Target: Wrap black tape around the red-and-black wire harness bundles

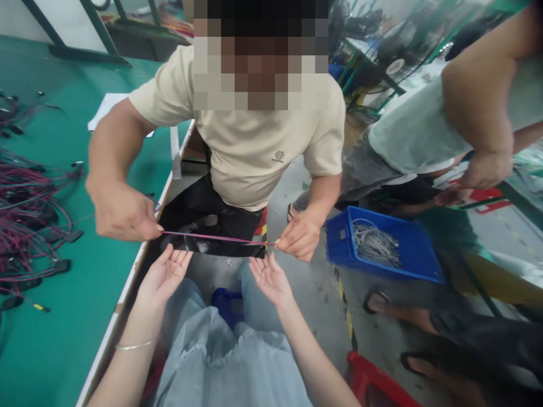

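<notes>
Head cam view here, looking down at my own two hands, and both are empty. The left hand [163,277], with a thin bangle [136,345] on the wrist, and the right hand [271,278] are held out palms up, fingers open and spread a bit, not gripping anything.

Right above them, a thin red wire [216,238] runs pulled straight across the gap. It looks like it's just clear of my fingertips, though I can't be totally sure from this angle. The person opposite in the beige tee [263,147] has it pinched at both ends, between finger and thumb on their right hand [121,212] and the same on their left hand [299,237].

To the left on the green bench [63,350] there's a big heap of red and black wire bundles [29,215] with connectors on the ends, so plenty looks untouched there. On the floor to the right, a blue crate [382,246] holds a loose bunch of grey wires [376,244], and that doesn't look used up either. Going by how things lie, only that one wire is up in the air and the rest are sitting in their piles. Another person [424,130] is leaning in on the right, and there's a red stool [373,381] by my right arm
</notes>
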Action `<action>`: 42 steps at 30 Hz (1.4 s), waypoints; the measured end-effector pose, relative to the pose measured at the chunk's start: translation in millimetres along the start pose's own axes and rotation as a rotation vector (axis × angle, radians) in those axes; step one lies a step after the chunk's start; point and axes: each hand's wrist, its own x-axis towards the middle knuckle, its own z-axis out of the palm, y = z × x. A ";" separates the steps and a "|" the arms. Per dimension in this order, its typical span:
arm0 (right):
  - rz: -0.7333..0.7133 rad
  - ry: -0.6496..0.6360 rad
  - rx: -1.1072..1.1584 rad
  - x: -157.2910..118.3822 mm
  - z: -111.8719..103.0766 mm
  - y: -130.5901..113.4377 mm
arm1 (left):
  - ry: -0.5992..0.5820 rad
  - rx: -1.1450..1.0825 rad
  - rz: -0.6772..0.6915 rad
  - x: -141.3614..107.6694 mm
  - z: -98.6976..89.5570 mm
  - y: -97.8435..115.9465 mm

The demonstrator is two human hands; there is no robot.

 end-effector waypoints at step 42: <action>-0.482 0.084 -0.040 -5.2 46.5 21.5 | -0.080 0.010 0.021 14.8 14.8 11.9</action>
